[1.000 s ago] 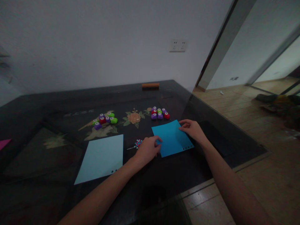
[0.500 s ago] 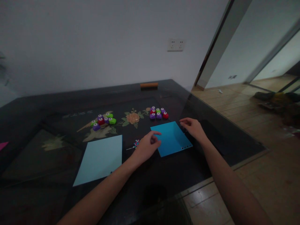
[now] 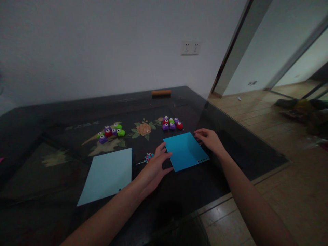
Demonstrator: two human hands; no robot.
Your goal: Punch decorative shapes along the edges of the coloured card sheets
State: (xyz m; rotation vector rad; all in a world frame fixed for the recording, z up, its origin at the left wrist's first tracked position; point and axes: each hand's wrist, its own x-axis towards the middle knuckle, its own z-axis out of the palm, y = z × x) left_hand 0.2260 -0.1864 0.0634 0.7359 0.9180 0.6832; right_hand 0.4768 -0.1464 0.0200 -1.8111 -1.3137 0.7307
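While my left hand (image 3: 155, 167) spreads loosely along the left edge of the blue sheet (image 3: 187, 152), my right hand (image 3: 209, 139) curls at its right edge — pinching or not, I can't tell. The sheet lies flat between them, long axis unclear, neither hand plainly nearer. Farther out: 1 pale sheet (image 3: 109, 174), 1 speckled bundle (image 3: 148, 157), 14 eyed blocks — left cluster (image 3: 108, 133) 7, right cluster (image 3: 172, 126) 7 — and 1 brown roll (image 3: 161, 93).

Dark marks (image 3: 201, 160) on blue sheet (image 3: 186, 150) — unclear (too small)
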